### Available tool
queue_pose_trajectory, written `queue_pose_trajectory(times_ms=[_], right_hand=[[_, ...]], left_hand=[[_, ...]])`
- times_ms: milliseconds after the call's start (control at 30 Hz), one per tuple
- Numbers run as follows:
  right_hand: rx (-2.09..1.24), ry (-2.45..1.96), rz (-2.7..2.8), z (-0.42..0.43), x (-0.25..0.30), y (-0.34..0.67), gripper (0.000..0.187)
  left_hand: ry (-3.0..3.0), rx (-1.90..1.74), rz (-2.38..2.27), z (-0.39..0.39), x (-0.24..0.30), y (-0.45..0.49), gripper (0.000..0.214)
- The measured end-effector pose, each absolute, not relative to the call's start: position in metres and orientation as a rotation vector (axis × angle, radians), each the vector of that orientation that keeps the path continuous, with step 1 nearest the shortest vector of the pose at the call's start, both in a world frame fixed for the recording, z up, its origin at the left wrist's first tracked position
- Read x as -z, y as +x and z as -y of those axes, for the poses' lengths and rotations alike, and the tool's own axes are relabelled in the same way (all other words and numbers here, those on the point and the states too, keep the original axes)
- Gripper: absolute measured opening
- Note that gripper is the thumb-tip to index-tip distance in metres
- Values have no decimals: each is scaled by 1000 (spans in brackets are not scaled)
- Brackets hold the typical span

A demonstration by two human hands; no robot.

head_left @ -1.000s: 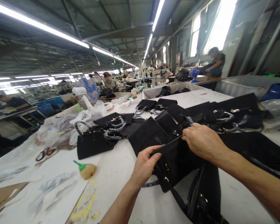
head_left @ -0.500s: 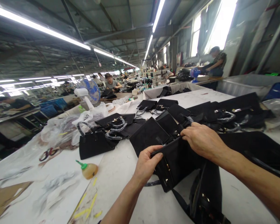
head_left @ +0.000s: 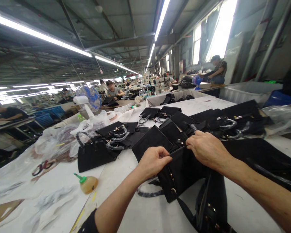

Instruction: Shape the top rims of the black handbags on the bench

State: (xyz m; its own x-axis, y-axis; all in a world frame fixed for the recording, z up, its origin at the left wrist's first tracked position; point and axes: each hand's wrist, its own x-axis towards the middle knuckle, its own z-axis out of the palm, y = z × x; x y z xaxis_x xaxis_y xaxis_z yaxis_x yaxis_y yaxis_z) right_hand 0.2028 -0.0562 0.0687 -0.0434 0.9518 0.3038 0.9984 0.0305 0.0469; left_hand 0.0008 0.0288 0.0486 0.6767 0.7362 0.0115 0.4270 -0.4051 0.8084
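Note:
A black handbag [head_left: 184,171] with small gold fittings is held up on its edge above the white table. My left hand [head_left: 155,160] pinches its top edge near the left corner. Farther right along that same edge, my right hand [head_left: 203,145] is closed on the bag too. One plastic-wrapped handle [head_left: 150,193] loops out beneath my left hand. Close in front lies another black bag [head_left: 212,200] with gold hardware and a strap. Behind the held bag, a flat black bag panel [head_left: 151,142] leans among other pieces.
Several black handbags [head_left: 94,155] with wrapped handles lie across the white table [head_left: 126,181]. At the left are a green-tipped glue bottle [head_left: 87,183], scissors [head_left: 42,167] and clear plastic bags [head_left: 60,139]. A fan [head_left: 93,97] stands behind. People work farther back.
My left hand has slid slightly along the bag's top edge, its fingers now curled more above it. The view has shifted a little to the right. Both hands keep hold of the bag.

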Motion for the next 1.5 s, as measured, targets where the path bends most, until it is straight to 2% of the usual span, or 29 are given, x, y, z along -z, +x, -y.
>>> queue_pose_trajectory(times_ms=[233,667,767,933,1033,1167,1267,1500], right_hand=[[378,-2008,2093,61,-68,213,12],[399,-2156,1951,68,-77,225,8],[434,-2145,1972,68,-76,224,14],[485,-2098,2004,68,-76,224,15],[484,-2084,2044,67,-76,225,15],[385,-2111,1975,71,-74,232,13],[328,-2104,1887,79,-71,237,18],[408,-2136,1826,83,-69,241,22]], left_hand=[[2517,-376,-608,-43,-68,54,24],[2336,-308,-586,-51,-58,58,33],[2294,-273,-582,-52,-63,59,29],[2165,-43,-544,-57,-72,76,18],[2247,-131,-517,-57,-71,95,26],[2485,-360,-472,-49,-63,111,20],[2436,-370,-578,-43,-57,112,27],[2332,-377,-623,-42,-50,110,25]])
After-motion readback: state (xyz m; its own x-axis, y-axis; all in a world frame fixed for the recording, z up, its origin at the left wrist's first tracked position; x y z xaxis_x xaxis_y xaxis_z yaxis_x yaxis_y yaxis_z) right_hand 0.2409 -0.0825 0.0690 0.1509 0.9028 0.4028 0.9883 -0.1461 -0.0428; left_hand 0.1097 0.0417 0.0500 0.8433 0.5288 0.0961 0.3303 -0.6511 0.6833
